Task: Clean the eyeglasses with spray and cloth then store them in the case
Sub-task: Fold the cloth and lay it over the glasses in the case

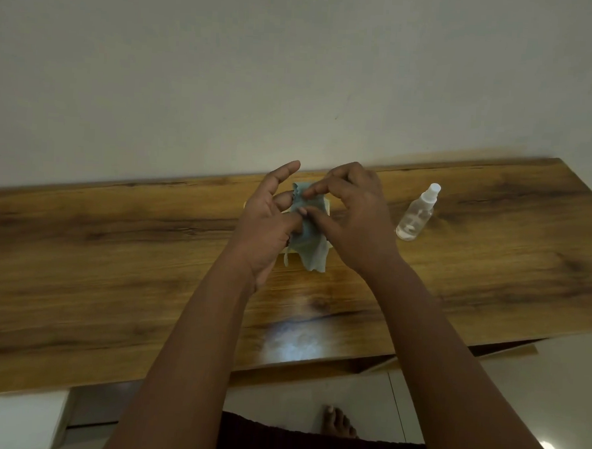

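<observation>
Both of my hands work a blue-grey cleaning cloth (308, 232) above the tabletop (114, 266), near its far edge. Left hand (271, 219) holds it, index finger straight. Right hand (350, 213) pinches its top, probably rubbing a lens. Eyeglasses hidden in the folds; a pale case (327, 207) peeks from behind. Spray bottle (417, 213) stands right. Wood-grain top, plain wall (296, 70).
</observation>
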